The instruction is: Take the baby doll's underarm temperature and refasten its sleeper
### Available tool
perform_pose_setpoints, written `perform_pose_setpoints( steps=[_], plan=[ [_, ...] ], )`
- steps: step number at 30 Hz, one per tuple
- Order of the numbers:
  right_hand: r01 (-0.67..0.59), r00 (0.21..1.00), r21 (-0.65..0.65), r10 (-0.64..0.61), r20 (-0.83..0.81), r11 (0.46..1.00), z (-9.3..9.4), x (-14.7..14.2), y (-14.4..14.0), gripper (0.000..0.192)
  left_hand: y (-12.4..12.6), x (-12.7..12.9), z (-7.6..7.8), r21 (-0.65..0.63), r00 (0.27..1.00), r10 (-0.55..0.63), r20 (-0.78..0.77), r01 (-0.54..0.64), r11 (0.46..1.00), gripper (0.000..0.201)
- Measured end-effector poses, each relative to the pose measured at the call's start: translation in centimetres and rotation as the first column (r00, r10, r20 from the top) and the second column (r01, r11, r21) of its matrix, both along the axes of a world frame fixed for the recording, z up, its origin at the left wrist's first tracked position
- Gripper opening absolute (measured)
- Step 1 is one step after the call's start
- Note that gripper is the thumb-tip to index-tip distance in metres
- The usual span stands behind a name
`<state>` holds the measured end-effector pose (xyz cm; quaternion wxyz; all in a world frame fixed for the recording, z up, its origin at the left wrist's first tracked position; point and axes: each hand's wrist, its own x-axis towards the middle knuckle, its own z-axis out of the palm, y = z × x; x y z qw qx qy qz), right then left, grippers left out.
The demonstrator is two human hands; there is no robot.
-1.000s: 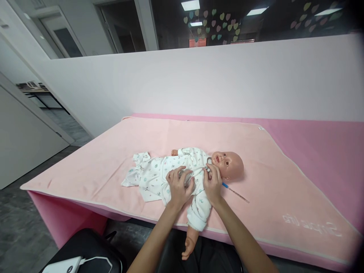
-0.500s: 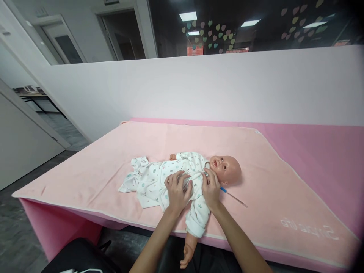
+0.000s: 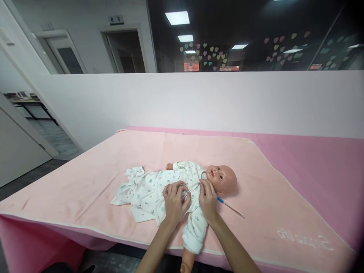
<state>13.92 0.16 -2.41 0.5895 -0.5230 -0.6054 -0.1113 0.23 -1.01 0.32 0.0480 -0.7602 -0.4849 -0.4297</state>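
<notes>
Change over the last second is slight: the camera has tilted up, while both hands have stayed on the front of the printed garment (image 3: 145, 189), so work there holds at the same spot. The doll (image 3: 189, 172) lies on its back, feet end left, head right. Left hand (image 3: 174, 201) rests at its belly, fingers bent; whether they grip cloth cannot be determined. Right hand (image 3: 209, 199) is closed on the garment just below the neck, with a fold drawn between the two. Beside the right hand lies a thin rod with a blue end (image 3: 231, 208).

Surface: a peach blanket (image 3: 85, 178), creased at left, lettered at lower right, over a bench with a pink cover (image 3: 313, 163). Room: doors at left, white wall (image 3: 227, 102) behind, dark window (image 3: 256, 22) with heart stickers above.
</notes>
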Motion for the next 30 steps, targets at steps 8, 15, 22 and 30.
perform_pose_setpoints(
  steps=[8, 15, 22, 30],
  plan=[
    [0.0, 1.0, -0.016, 0.0, -0.013, 1.0, 0.0, 0.0, -0.1, 0.027, -0.21, -0.34, -0.22, 0.062, 0.995, -0.048, 0.09, 0.043, 0.997, 0.008],
    [0.005, 0.998, -0.019, -0.007, -0.055, 1.0, 0.15, -0.13, -0.2, 0.02, -0.05, -0.39, -0.36, 0.042, 0.99, -0.042, 0.131, 0.037, 0.998, 0.012],
    [-0.016, 0.997, -0.061, 0.011, -0.078, 0.998, 0.46, -0.11, -0.42, 0.019, -0.19, -0.15, 0.13, 0.053, 0.999, -0.014, 0.035, 0.012, 0.999, 0.017],
    [-0.004, 1.0, -0.086, 0.002, -0.025, 0.996, 0.44, -0.12, -0.51, 0.019, 0.06, 0.01, 0.21, 0.047, 1.0, 0.002, -0.014, -0.001, 0.999, 0.016]
  ],
)
